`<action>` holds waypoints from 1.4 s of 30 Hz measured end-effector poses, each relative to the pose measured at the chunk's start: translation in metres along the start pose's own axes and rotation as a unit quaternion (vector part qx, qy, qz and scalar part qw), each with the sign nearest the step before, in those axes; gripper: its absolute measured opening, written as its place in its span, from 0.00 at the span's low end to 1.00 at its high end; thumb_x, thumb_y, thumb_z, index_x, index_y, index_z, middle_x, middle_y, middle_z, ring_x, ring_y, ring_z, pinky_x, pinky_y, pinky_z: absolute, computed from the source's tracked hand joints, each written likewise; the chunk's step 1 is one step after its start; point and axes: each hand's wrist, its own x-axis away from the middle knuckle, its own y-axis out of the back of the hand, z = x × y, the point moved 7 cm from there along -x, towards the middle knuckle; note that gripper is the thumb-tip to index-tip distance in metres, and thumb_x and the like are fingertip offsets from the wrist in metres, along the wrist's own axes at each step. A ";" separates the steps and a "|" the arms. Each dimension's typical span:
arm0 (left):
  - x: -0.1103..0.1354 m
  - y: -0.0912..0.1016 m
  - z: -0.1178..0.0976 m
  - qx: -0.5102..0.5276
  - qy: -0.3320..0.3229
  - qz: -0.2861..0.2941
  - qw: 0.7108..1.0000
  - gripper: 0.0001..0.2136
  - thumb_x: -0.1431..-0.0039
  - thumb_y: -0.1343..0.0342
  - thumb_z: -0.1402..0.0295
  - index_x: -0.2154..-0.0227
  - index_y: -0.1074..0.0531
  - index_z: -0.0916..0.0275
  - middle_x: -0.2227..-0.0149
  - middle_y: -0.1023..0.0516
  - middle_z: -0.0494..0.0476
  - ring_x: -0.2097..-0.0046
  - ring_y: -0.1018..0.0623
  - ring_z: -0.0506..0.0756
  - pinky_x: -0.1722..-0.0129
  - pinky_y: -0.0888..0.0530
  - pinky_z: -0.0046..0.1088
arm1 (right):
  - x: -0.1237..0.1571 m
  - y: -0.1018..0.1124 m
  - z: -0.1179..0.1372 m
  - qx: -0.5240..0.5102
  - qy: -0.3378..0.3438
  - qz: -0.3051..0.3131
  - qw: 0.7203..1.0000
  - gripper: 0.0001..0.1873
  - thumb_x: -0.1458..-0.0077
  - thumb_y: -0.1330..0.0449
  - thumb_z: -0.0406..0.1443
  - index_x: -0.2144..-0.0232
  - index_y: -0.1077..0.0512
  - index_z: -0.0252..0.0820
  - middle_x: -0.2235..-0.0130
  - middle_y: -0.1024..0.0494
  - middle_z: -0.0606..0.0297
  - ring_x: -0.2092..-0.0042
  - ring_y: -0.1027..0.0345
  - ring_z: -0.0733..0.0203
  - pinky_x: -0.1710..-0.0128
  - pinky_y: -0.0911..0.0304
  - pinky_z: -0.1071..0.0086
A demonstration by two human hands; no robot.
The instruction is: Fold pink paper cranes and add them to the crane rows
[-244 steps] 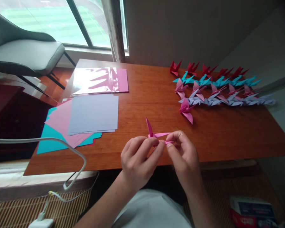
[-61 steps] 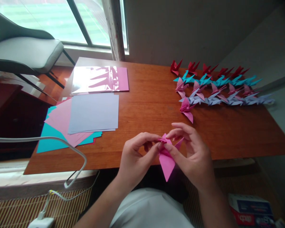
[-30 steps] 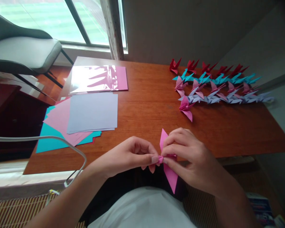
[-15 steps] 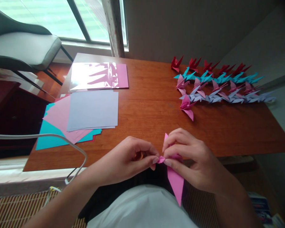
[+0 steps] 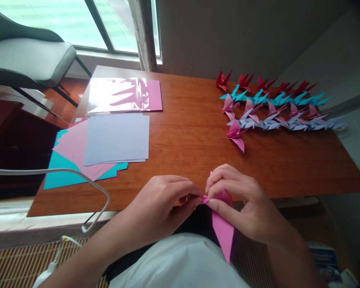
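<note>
A pink origami crane [image 5: 223, 232], partly folded, is held between my two hands just off the table's near edge. My left hand [image 5: 171, 204] is closed, its thumb and fingers pinching the small narrow tip at the crane's left side. My right hand [image 5: 240, 200] grips the body near that tip with thumb and fingertips, covering much of the paper. One long pointed flap hangs down below the right hand, in front of a light shirt. Beyond the hands a finished deeper-pink crane [image 5: 236, 135] sits on the table.
Rows of red [image 5: 245, 82], turquoise [image 5: 259, 97], light-pink [image 5: 252, 110] and pale-lilac cranes [image 5: 270, 123] stand at the back right. Left are lilac sheets [image 5: 117, 138] over turquoise paper [image 5: 60, 174], and a plastic-wrapped pink pack [image 5: 155, 96]. A white cable [image 5: 103, 192] loops at the near left.
My left fingers have closed more tightly around the crane's tip, and the left hand has rolled slightly. The hanging flap has shifted a little right and down.
</note>
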 end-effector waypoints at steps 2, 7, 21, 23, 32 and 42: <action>0.000 -0.001 0.000 0.001 0.004 -0.002 1.000 0.06 0.35 0.46 0.73 0.65 0.24 0.62 0.72 0.24 0.48 0.72 0.29 0.46 0.71 0.35 0.19 | 0.000 0.000 -0.002 0.005 -0.005 -0.006 1.000 0.06 0.41 0.37 0.29 0.70 0.28 0.44 0.63 0.24 0.65 0.58 0.31 0.59 0.57 0.35 0.63; -0.001 -0.002 0.000 0.017 0.018 -0.005 1.000 0.06 0.35 0.46 0.73 0.65 0.25 0.62 0.71 0.24 0.49 0.71 0.29 0.46 0.70 0.35 0.20 | 0.000 -0.001 0.000 0.021 -0.004 -0.010 1.000 0.04 0.40 0.36 0.32 0.68 0.27 0.45 0.65 0.24 0.66 0.59 0.31 0.59 0.58 0.35 0.62; 0.004 0.000 -0.006 -0.036 -0.054 -0.088 0.994 0.04 0.34 0.46 0.75 0.63 0.27 0.65 0.70 0.25 0.52 0.68 0.29 0.48 0.68 0.34 0.23 | 0.001 0.005 0.005 -0.005 0.011 -0.068 0.998 0.06 0.41 0.35 0.32 0.70 0.26 0.45 0.66 0.23 0.67 0.61 0.30 0.61 0.52 0.35 0.61; 0.004 0.001 -0.007 -0.044 -0.073 -0.101 0.991 0.03 0.34 0.46 0.76 0.63 0.27 0.65 0.70 0.25 0.52 0.69 0.29 0.49 0.68 0.34 0.24 | 0.001 0.005 0.006 -0.007 0.015 -0.077 0.997 0.06 0.42 0.34 0.31 0.70 0.26 0.45 0.65 0.22 0.67 0.61 0.30 0.60 0.52 0.34 0.61; 0.004 -0.001 -0.002 -0.004 -0.076 -0.106 0.991 0.04 0.34 0.47 0.75 0.63 0.28 0.63 0.70 0.26 0.53 0.69 0.29 0.49 0.68 0.34 0.25 | 0.000 0.006 0.009 -0.021 0.021 -0.098 0.995 0.05 0.41 0.35 0.32 0.70 0.24 0.45 0.67 0.22 0.64 0.62 0.29 0.58 0.56 0.32 0.59; 0.002 -0.005 0.004 0.126 -0.011 -0.047 0.991 0.05 0.34 0.47 0.73 0.67 0.29 0.63 0.71 0.25 0.51 0.69 0.29 0.48 0.67 0.32 0.22 | 0.002 0.006 0.007 -0.046 0.022 -0.105 0.993 0.06 0.43 0.35 0.31 0.71 0.22 0.46 0.67 0.22 0.64 0.63 0.29 0.57 0.56 0.32 0.58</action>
